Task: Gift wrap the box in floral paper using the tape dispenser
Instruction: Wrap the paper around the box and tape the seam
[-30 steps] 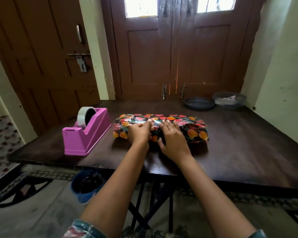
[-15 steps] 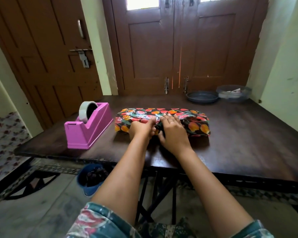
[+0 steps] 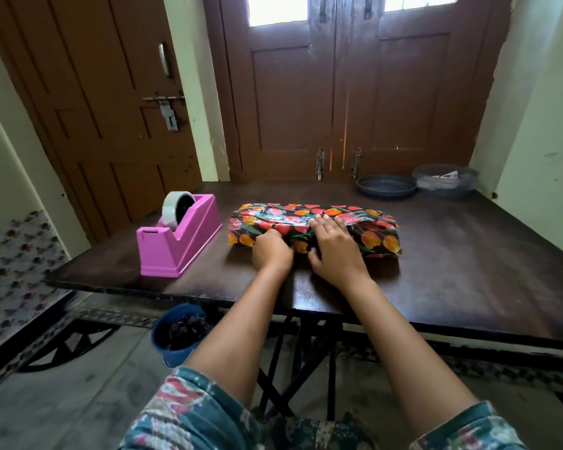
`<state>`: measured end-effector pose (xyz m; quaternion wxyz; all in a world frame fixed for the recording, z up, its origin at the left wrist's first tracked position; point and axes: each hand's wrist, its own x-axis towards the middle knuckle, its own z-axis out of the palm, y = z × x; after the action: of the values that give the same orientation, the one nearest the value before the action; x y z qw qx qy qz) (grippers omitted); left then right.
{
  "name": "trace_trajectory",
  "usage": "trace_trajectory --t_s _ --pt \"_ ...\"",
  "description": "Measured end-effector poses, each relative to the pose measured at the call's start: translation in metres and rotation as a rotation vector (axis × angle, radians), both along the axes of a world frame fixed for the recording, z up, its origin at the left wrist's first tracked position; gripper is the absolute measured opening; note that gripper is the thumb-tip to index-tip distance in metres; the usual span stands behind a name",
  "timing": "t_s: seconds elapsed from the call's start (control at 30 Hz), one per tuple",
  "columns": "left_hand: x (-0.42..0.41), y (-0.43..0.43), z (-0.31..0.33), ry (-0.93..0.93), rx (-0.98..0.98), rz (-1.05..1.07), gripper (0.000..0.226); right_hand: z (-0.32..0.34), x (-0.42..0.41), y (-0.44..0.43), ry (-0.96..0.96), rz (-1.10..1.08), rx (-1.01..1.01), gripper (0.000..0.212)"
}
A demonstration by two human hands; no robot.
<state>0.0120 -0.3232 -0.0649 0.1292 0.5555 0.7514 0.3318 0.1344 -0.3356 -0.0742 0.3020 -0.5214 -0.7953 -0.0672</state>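
Little has changed in the last second. The long box wrapped in glossy black paper with red and orange tulips (image 3: pixel 376 237) lies where it did on the dark wooden table (image 3: pixel 468 274), under both hands. Only the left hand (image 3: pixel 272 251) has slipped back slightly from the top seam toward the box's near side. I take that to mean the long seam is closed and being smoothed down, with the ends not yet dealt with.

The right hand (image 3: pixel 333 250) stays flat across the top, palm down. Its straight, spread fingers (image 3: pixel 325 222) press the paper, and their tips reach a shiny strip, probably tape, that runs away to either side of them.

The left hand sits just beside the right thumb, with its knuckles up and its fingers curled in against the near face. From here I cannot tell whether they pinch a fold or only push.

The pink plastic tape dispenser (image 3: pixel 179 245) with its pale roll (image 3: pixel 171 207) stands well out from the left knuckles, and nobody is touching it. Both forearms stretch straight forward over the table edge.
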Motion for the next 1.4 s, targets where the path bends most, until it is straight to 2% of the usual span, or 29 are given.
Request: trace_trajectory --t_s 0.07,0.17,0.2,0.27,0.33,0.43,0.5,0.57,0.67,0.73,0.87,0.93,1.0,1.1,1.2,1.27,1.33,1.4 --pt "-0.004 -0.003 0.008 0.044 0.137 -0.056 0.016 -0.001 0.0 0.0 0.017 0.005 0.014 0.058" --pt "-0.011 -0.011 0.015 0.154 0.519 -0.237 0.013 -0.004 -0.001 0.001 0.036 -0.003 0.025 0.057" --pt "-0.013 -0.011 0.014 0.222 0.555 -0.32 0.014 -0.005 -0.002 0.001 0.042 -0.006 0.024 0.057" --pt "-0.018 -0.002 0.005 0.399 0.458 -0.432 0.03 -0.005 -0.002 0.003 0.06 -0.007 0.024 0.056" --pt "-0.025 0.002 -0.003 0.525 0.367 -0.41 0.046 -0.005 -0.002 0.004 0.062 -0.009 0.028 0.056" --pt "-0.03 0.007 -0.002 0.614 0.324 -0.344 0.066 -0.007 -0.001 0.004 0.034 -0.01 0.038 0.057" --pt "-0.034 0.014 0.008 0.577 0.269 -0.252 0.063 -0.007 -0.001 0.004 0.023 -0.011 0.048 0.057" --pt "-0.042 0.019 0.014 0.527 0.302 -0.194 0.061 -0.006 -0.001 0.004 0.027 -0.012 0.062 0.056" --pt "-0.046 0.014 0.01 0.589 0.453 -0.385 0.06 -0.008 -0.002 0.005 0.04 -0.023 0.078 0.055" --pt "-0.048 0.012 0.004 0.652 0.439 -0.477 0.062 -0.009 -0.002 0.005 0.037 -0.021 0.073 0.055" --pt "-0.06 0.02 0.011 0.622 0.424 -0.346 0.072 -0.005 -0.002 0.002 0.023 -0.026 0.064 0.055" --pt "-0.068 0.023 0.019 0.579 0.398 -0.309 0.07 -0.005 -0.003 0.001 0.01 -0.022 0.061 0.056" --pt "-0.08 0.027 0.023 0.546 0.324 -0.396 0.059 -0.005 -0.002 0.0 0.007 -0.022 0.067 0.057" --pt "-0.093 0.029 0.023 0.636 0.237 -0.557 0.049 -0.003 0.0 -0.001 0.001 -0.014 0.049 0.058" --pt "-0.094 0.027 0.017 0.651 0.317 -0.535 0.045 -0.001 0.003 -0.001 -0.006 0.039 -0.025 0.062" --pt "-0.093 0.026 0.013 0.654 0.37 -0.515 0.045 0.004 0.004 -0.003 0.086 0.101 -0.115 0.067" --pt "-0.093 0.027 0.012 0.652 0.399 -0.518 0.044 0.012 0.003 -0.006 0.31 0.153 -0.184 0.074" --pt "-0.093 0.027 0.011 0.626 0.404 -0.51 0.044 0.019 -0.002 -0.007 0.416 0.107 -0.135 0.07"
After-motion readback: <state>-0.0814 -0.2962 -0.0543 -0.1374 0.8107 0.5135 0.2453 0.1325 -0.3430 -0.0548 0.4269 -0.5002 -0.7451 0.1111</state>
